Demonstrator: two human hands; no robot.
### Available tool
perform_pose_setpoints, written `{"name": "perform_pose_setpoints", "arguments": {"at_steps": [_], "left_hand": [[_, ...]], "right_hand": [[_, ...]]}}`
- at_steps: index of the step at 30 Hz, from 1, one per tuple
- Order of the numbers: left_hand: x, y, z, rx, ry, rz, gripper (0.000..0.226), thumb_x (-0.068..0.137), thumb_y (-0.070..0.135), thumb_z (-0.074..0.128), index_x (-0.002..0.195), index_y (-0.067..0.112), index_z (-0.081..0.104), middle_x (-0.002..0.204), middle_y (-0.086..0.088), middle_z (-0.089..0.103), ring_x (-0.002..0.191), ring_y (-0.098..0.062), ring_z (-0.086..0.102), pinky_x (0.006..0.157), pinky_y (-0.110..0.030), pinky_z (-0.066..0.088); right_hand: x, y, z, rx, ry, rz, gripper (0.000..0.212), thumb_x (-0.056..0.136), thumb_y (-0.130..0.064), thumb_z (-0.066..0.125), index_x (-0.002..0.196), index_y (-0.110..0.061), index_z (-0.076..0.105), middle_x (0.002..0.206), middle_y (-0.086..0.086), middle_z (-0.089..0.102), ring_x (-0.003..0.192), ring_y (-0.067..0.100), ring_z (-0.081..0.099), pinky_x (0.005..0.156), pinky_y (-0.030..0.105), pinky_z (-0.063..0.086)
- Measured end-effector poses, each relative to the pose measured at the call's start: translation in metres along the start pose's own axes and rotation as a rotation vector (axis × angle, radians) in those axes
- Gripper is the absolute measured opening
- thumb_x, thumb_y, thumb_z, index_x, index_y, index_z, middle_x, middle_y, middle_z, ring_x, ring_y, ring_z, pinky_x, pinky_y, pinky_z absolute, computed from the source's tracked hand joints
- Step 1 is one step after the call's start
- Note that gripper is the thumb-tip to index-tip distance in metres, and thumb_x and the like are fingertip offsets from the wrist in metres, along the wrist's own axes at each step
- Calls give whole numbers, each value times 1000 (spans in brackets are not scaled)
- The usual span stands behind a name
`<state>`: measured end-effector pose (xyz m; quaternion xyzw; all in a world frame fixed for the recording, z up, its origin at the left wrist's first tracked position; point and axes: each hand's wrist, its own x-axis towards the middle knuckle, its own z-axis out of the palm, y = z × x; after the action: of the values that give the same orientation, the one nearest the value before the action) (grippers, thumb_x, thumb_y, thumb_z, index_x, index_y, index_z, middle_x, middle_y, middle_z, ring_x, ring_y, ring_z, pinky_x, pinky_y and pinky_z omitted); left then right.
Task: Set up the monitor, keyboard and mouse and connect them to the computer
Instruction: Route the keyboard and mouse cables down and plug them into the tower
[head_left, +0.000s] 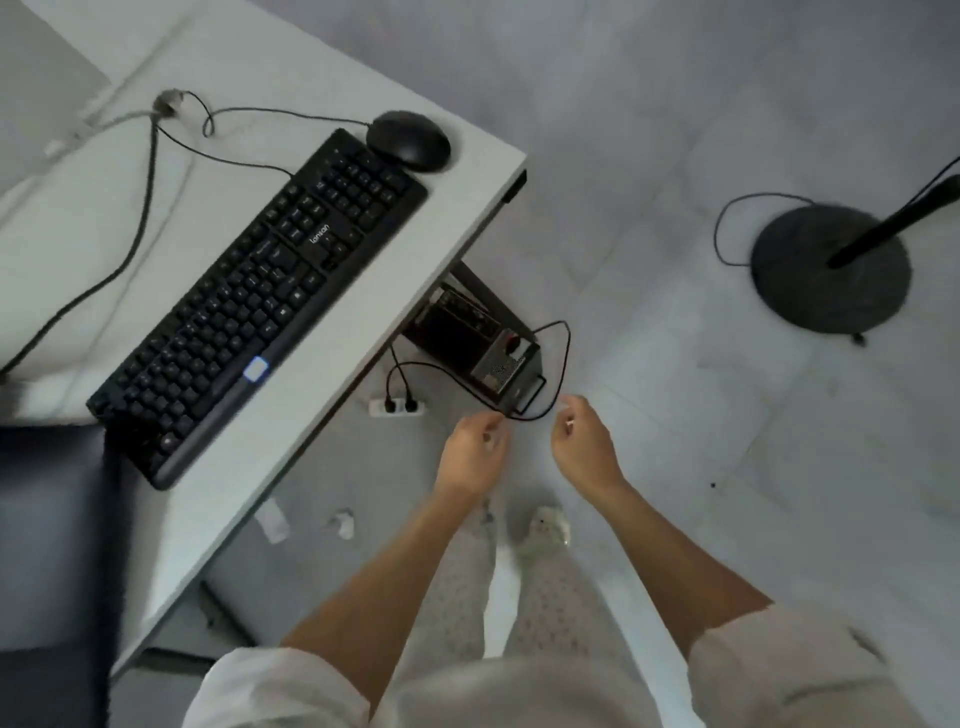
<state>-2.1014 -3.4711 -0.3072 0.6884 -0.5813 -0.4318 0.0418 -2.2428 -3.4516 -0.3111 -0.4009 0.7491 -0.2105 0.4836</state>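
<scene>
1. Standing at the corner of the white desk (457, 171), I look down at both my bare hands held out over the grey floor (675, 415).
2. My left hand (470, 457) has its fingers curled, and they seem to pinch the thin black cable (563, 364) where it ends near the computer; blur keeps me from being sure of the grip.
3. My right hand (584, 441) is just beside the same cable's loop, fingers loosely bent; whether it holds anything I cannot tell.
4. The computer (483, 345), a dark box, sits on the floor partly under the desk's edge, its rear panel facing up toward me.
5. The cable loops from the computer's top around to my left hand.
6. The black keyboard (260, 291) lies diagonally on the desk, one end overhanging the near edge.
7. The black mouse (409, 140) sits just beyond the keyboard's far end, its cord trailing across the desk.
8. A white power strip (396, 407) with two black plugs lies on the floor near the computer.
9. A round black stand base (831, 270) is well apart to my right.
</scene>
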Motion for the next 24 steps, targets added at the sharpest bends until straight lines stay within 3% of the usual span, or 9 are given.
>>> {"name": "perform_pose_setpoints", "arguments": {"at_steps": [6, 10, 15, 20, 24], "left_hand": [[40, -61, 63, -111, -15, -126, 29, 94, 20, 54, 120, 7, 59, 110, -10, 64, 98, -19, 60, 86, -25, 45], [85, -112, 82, -167, 84, -212, 28, 95, 20, 52, 119, 7, 60, 108, -7, 63, 96, -16, 57, 90, -29, 45], [170, -186, 78, -217, 229, -233, 26, 96, 19, 50, 119, 10, 59, 106, -4, 59, 100, -21, 58, 91, -36, 47], [279, -251, 38, -252, 445, -171, 12, 94, 17, 53, 103, 18, 61, 105, -10, 63, 98, -25, 60, 93, -41, 48], [354, -290, 21, -337, 522, -111, 23, 95, 16, 49, 116, 11, 58, 108, -7, 61, 95, -19, 60, 88, -36, 51]], "right_hand": [[31, 97, 57, 66, 8, 121, 37, 97, -12, 39, 134, -10, 42, 121, 10, 56, 106, 27, 57, 89, 36, 44], [63, 141, 112, 83, -18, 102, 37, 97, -15, 39, 134, -14, 44, 125, 5, 57, 112, 23, 55, 93, 32, 42], [139, 150, 196, 120, -68, -69, 36, 98, -14, 40, 134, -10, 47, 128, 6, 56, 117, 20, 53, 88, 17, 34], [226, 131, 244, 97, 28, -329, 33, 97, -15, 42, 127, -11, 53, 123, 6, 58, 113, 21, 55, 94, 32, 43], [280, 108, 286, -65, -4, -600, 40, 95, -11, 40, 135, -14, 45, 129, 4, 52, 118, 20, 47, 94, 33, 41]]}}
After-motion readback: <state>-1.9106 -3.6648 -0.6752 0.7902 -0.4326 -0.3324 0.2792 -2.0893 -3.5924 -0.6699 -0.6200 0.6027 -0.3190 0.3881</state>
